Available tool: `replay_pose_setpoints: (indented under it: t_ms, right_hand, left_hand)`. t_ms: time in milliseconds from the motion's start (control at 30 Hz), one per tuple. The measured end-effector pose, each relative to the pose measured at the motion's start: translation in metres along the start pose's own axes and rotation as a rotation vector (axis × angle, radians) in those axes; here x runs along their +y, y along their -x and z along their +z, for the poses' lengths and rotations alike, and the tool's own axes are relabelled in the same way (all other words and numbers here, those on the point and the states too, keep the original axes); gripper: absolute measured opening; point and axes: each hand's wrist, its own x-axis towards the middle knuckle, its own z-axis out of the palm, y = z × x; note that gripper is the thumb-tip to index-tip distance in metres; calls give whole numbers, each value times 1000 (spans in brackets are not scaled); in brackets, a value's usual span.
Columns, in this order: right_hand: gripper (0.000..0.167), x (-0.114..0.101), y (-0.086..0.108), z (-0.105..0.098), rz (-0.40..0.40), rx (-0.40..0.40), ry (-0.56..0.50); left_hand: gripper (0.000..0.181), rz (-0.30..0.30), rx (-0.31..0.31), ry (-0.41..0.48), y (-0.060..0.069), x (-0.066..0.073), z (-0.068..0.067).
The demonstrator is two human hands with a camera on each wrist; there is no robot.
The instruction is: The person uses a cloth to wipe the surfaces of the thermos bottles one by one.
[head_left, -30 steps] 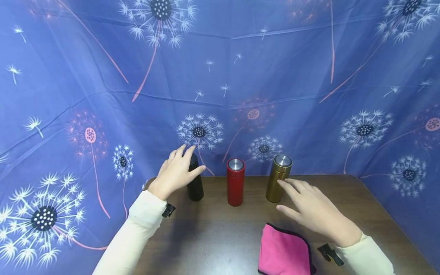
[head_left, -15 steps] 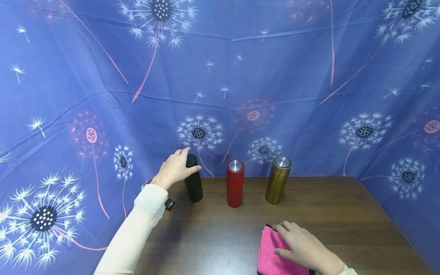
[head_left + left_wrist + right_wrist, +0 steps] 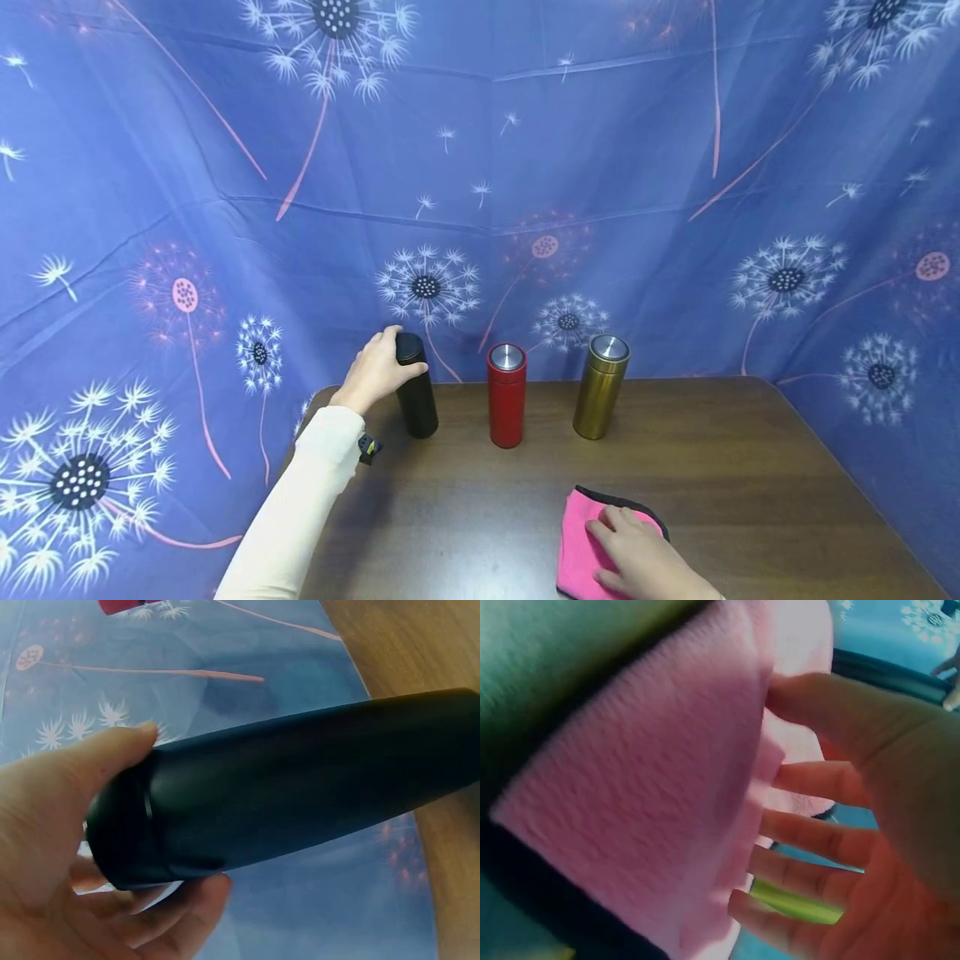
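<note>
My left hand (image 3: 372, 372) grips the upper part of a black thermos bottle (image 3: 418, 406). In the left wrist view, the thumb and fingers (image 3: 202, 904) are curled round its capped end. The bottle stands at the left of the table, tilted slightly. On a folded pink cloth (image 3: 576, 546) with black edging rests my right hand (image 3: 637, 557). The right wrist view shows its thumb and fairly straight, spread fingers (image 3: 810, 836) touching the cloth, which creases near the fingertips.
A red thermos bottle (image 3: 507, 404) with a silver lid stands mid-table. Right of it is a gold thermos bottle (image 3: 600, 396), also silver-lidded. The brown wooden table (image 3: 750, 467) meets a blue dandelion-patterned curtain (image 3: 637, 275) behind the bottles.
My right hand has moved from beside the gold bottle down onto the pink cloth. My left hand has closed round the top of the black bottle.
</note>
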Motion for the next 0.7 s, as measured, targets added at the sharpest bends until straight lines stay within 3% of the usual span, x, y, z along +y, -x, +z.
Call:
replay_pose_setpoints:
  t_ms: [167, 333, 467, 700]
  right_hand:
    - [47, -6, -1, 6, -11, 25, 23]
    - [36, -12, 0, 9, 4, 51, 55]
    - [23, -19, 0, 10, 62, 54, 73]
    - [16, -28, -4, 11, 129, 23, 115]
  left_hand:
    - [93, -14, 58, 119, 1, -11, 9]
    - [102, -72, 64, 241, 4, -22, 25]
    - [106, -106, 94, 279, 6, -30, 37]
    - [93, -90, 203, 327, 9, -35, 49]
